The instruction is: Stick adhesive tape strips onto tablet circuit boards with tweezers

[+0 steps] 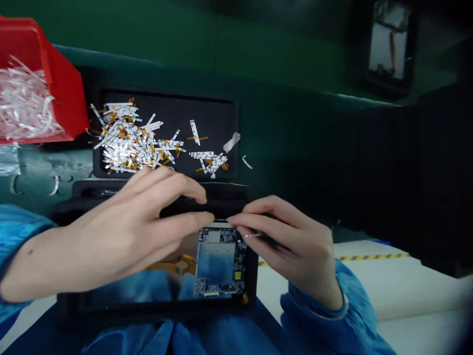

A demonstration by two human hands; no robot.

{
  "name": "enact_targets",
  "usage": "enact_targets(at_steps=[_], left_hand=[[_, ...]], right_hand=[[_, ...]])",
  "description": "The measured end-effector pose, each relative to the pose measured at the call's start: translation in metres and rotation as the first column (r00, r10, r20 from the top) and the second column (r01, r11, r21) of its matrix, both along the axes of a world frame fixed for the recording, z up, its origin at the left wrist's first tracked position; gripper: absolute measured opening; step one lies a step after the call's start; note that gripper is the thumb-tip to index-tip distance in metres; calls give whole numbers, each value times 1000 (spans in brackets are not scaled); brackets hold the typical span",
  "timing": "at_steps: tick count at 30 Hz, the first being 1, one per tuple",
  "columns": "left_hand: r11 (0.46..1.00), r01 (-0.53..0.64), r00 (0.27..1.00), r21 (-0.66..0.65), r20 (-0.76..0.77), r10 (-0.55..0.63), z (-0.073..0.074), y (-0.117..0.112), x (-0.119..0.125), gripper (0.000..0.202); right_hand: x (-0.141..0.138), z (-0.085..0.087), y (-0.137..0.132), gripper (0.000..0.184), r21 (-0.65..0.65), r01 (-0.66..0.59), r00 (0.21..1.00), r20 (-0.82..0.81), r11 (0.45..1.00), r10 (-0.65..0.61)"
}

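A green-and-blue circuit board [216, 261] lies at the right end of a tablet-like device in a black tray [162, 311], with orange flex cable [181, 265] beside it. My left hand [144, 231] reaches over the device, its fingers apart and one fingertip close to the board's upper edge. At that same edge, the fingers of my right hand [284, 241] are closed in a pinch. Between them shows a thin silvery strip [253, 235]; I cannot tell its kind. A pale strip [220, 225] lies along the top of the board, near both hands' fingertips.
Beyond my hands, a black tray [166, 106] holds a pile of white flex strips [129, 143] with orange tails. A red bin [68, 93] of white peeled scraps [27, 103] stands at the left. Loose curled scraps [54, 185] lie on the green bench. A dark framed device [389, 44] is at upper right.
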State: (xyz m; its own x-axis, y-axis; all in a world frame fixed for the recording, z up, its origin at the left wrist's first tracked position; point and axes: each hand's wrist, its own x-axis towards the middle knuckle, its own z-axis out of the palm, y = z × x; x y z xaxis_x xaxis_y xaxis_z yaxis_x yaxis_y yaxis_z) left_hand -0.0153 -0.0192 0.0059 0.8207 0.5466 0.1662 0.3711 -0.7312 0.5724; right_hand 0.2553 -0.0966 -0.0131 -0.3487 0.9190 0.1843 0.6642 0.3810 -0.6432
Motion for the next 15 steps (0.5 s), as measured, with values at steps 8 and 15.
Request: enact_targets(at_steps=[8, 15], left_hand=[[993, 56, 994, -101, -88, -65, -20, -3, 7, 39], [989, 143, 983, 20, -119, -140, -13, 0, 12, 35]], right_hand=[[10, 13, 11, 24, -95, -55, 993, 98, 994, 64], [20, 18, 19, 30, -177, -151, 966, 181, 973, 183]])
